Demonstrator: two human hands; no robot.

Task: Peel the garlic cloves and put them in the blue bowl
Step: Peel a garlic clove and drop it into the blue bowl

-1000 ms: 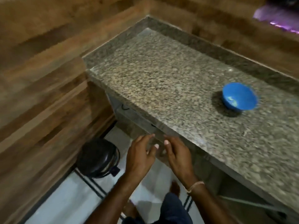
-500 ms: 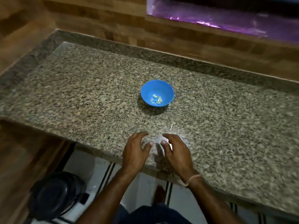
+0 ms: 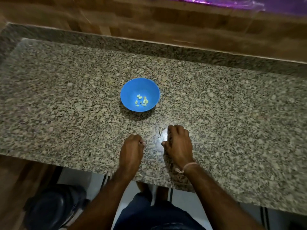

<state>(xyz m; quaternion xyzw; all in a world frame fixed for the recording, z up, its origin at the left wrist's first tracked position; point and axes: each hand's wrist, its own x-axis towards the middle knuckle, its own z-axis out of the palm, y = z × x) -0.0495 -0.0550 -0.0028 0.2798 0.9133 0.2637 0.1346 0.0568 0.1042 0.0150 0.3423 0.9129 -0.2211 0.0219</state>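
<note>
1. Speckled brown-and-grey granite countertop (image 3: 232,113) filled most of the frame. It was backed by a wood-panelled wall (image 3: 149,19), with a strip of purple light (image 3: 232,2) along the far right edge.
2. A round blue plastic bowl (image 3: 129,90) stood upright near the middle of the counter, on the far side of the person's hands and well apart from them.
3. Several small pale peeled garlic cloves (image 3: 142,101) lay loose in the bottom of the bowl.
4. The person's left hand (image 3: 132,150) rested on the counter close to its near edge. Its fingers were curled under and the thumb tip was pressed against them. Whether it gripped anything could not be made out.
5. The right hand (image 3: 179,143) sat just to the right of the left and slightly farther in, knuckles up and fingers bent down to the stone. What lay beneath them, if anything, was hidden.
6. A thin papery scrap (image 3: 160,132) lay on the counter just left of the right hand's knuckles, in a bright patch of reflected light.
7. A pale knotted string (image 3: 187,166) circled the right wrist.
8. Below the counter's near edge, a round black bin (image 3: 49,208) stood at the near left on a white tiled floor (image 3: 182,200). A dark blue garment (image 3: 149,216) showed between the forearms.
</note>
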